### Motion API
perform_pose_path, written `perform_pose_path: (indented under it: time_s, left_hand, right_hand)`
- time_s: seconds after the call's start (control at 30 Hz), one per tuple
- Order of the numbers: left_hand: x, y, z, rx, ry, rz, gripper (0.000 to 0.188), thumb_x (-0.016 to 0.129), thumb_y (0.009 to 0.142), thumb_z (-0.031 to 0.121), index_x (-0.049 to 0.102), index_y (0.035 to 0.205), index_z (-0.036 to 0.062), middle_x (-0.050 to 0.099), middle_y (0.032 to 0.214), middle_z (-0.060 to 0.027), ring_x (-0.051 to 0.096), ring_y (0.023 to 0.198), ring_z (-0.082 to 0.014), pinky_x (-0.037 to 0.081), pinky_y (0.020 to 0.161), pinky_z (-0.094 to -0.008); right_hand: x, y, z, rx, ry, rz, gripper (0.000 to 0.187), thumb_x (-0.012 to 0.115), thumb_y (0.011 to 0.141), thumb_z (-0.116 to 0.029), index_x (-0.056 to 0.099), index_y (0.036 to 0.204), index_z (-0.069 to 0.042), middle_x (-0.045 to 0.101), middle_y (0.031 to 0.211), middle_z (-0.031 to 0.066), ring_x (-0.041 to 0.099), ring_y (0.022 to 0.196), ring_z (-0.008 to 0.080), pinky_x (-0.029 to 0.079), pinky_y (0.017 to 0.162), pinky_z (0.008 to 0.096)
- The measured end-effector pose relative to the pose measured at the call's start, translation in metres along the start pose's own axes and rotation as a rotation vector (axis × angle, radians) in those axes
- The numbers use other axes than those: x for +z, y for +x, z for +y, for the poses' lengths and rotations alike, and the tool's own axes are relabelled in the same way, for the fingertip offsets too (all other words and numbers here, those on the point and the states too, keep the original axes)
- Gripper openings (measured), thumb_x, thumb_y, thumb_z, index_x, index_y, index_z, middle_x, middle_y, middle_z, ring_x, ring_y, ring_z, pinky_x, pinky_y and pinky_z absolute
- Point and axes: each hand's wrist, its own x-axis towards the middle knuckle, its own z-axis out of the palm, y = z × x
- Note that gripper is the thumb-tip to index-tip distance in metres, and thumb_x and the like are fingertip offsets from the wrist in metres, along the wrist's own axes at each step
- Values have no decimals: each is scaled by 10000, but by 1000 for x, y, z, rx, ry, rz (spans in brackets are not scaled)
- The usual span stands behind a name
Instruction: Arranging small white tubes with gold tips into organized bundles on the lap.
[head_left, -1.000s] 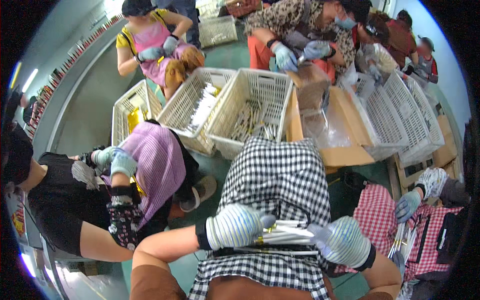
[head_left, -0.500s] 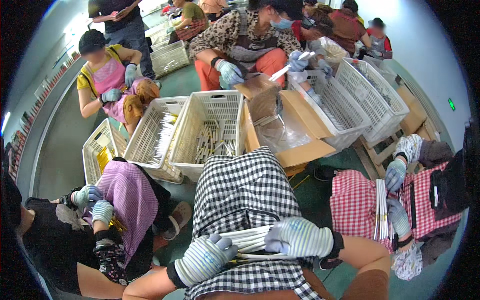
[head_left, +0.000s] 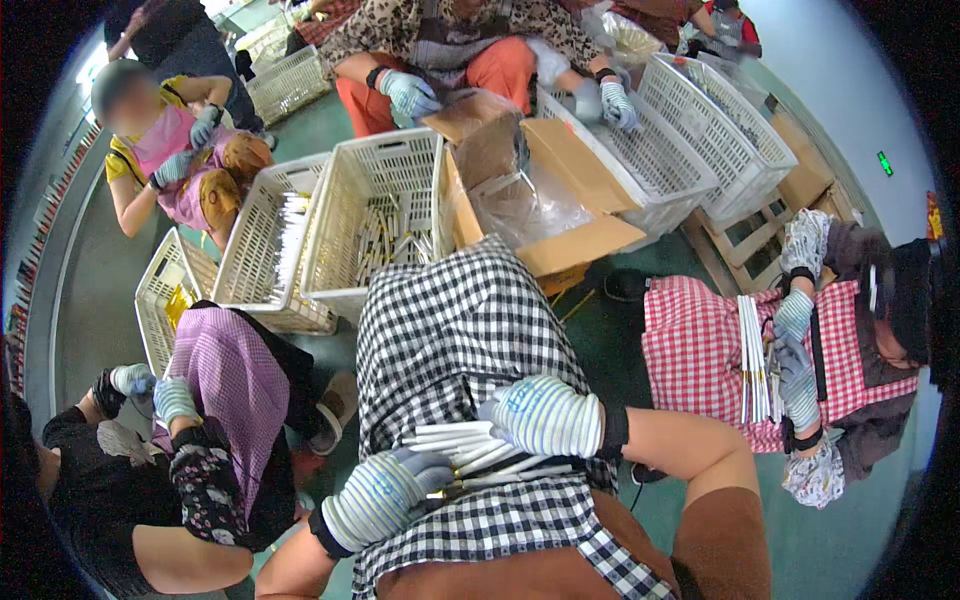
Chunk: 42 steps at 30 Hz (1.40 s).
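A bunch of slim white sticks (head_left: 465, 445) with gold-coloured bands lies across the black-and-white checked apron (head_left: 450, 340) on my lap. The sticks are slightly fanned. My left hand (head_left: 380, 498), in a striped glove, has its fingers curled around the lower left part of the bunch, by a dark-tipped end. From above, my right hand (head_left: 548, 415), gloved alike, closes over the right ends of the sticks, its fingertips partly hidden. A few more sticks (head_left: 520, 475) run beneath, along a fold of the apron.
Ahead stand an open cardboard box (head_left: 585, 170) with clear plastic inside and a white crate (head_left: 385, 150) of similar sticks. Another crate (head_left: 265, 230) is left of it, more at right (head_left: 720, 130). Co-workers sit close by; one in a red checked apron (head_left: 690, 330) holds sticks.
The view has shifted. The sticks in my hands have spread from a tighter bundle into a loose fan. The co-worker opposite has lowered a hand to a crate; the white sticks it held no longer show.
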Motion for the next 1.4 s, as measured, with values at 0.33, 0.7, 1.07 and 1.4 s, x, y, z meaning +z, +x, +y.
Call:
perform_pose_path:
  time_s: [0.33, 0.7, 1.07, 1.4]
  left_hand:
    - [-9, -14, -20, -244, -244, 354, 345, 733, 959, 263, 692, 1208, 28, 755, 1034, -183, 743, 942, -378, 583, 841, -415]
    - [-16, 28, -29, -81, -263, 434, 253, 655, 984, 179, 679, 1171, 12, 718, 988, -195, 709, 925, -386, 546, 823, -451]
    - [-19, 46, -22, 50, -307, 431, 448, 738, 973, 312, 685, 1319, 33, 742, 1148, -173, 730, 1045, -328, 568, 908, -398]
    - [-33, 31, -34, -106, -83, 398, 272, 738, 969, 246, 736, 1128, 26, 754, 973, -155, 735, 877, -335, 583, 770, -401]
  right_hand:
    - [-25, -17, 8, 113, 317, 269, 195, 671, 967, -218, 715, 1025, -37, 704, 823, 188, 698, 741, 393, 547, 692, 478]
    - [-40, -32, 1, -44, 398, 477, 148, 800, 858, -49, 745, 994, -68, 678, 996, 83, 681, 900, 236, 554, 801, 335]
    - [-60, -22, -20, -142, 383, 389, 311, 927, 736, -241, 784, 963, -83, 694, 917, 44, 663, 833, 190, 539, 730, 320]
    - [-71, -19, -3, -211, 1225, -31, 662, 894, 792, -359, 679, 1320, -23, 750, 1026, 97, 711, 915, 148, 572, 786, 263]
